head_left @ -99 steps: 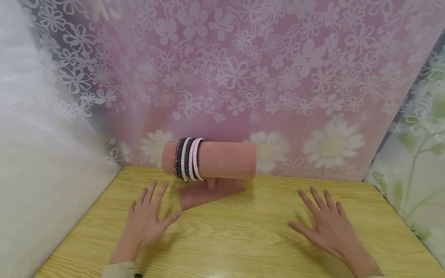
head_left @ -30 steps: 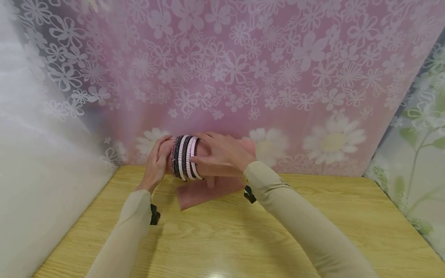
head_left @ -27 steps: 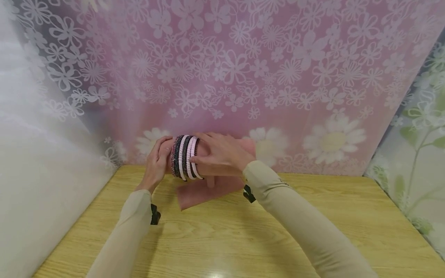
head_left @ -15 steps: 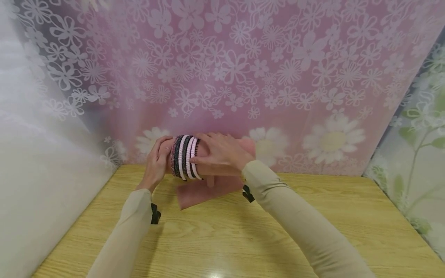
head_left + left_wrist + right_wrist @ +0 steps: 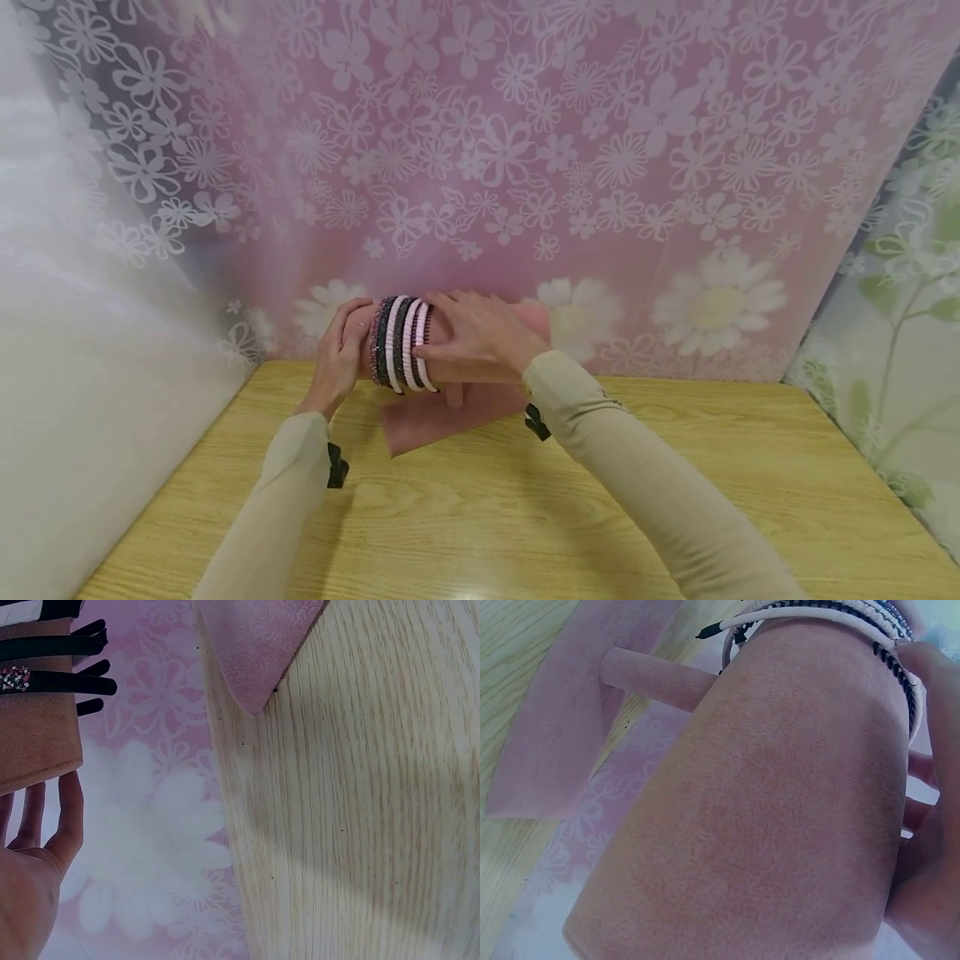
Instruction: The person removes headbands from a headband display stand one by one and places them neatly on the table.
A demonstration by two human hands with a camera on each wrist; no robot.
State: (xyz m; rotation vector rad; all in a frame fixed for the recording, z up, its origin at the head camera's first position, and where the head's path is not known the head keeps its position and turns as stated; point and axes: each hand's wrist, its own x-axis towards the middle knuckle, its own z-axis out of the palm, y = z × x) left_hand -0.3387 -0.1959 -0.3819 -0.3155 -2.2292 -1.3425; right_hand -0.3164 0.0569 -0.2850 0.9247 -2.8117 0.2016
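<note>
Several headbands [image 5: 401,342], black, white, pale pink and one with glittery beads, sit side by side on the left part of a pink velvety headband stand [image 5: 765,802]. My left hand [image 5: 335,358] holds the left end of the stand's roll, its fingers bent over the end face in the left wrist view. My right hand [image 5: 483,333] lies across the roll, right of the headbands. Its thumb and forefinger take the edge of the rightmost pale pink headband [image 5: 817,615], which has a toothed black comb. The other right fingers are partly hidden behind the roll.
The stand's flat pink base [image 5: 442,417] rests on a wood-grain table [image 5: 450,517]. Close behind hangs a pink flowered curtain [image 5: 600,208]. A white sheet [image 5: 112,375] borders the left side and a leaf-patterned one [image 5: 892,375] the right.
Both hands, spread apart above the table about three seconds ago, have come to the stand and the headbands. During the last second they stay in place, with only a slight shift of view.
</note>
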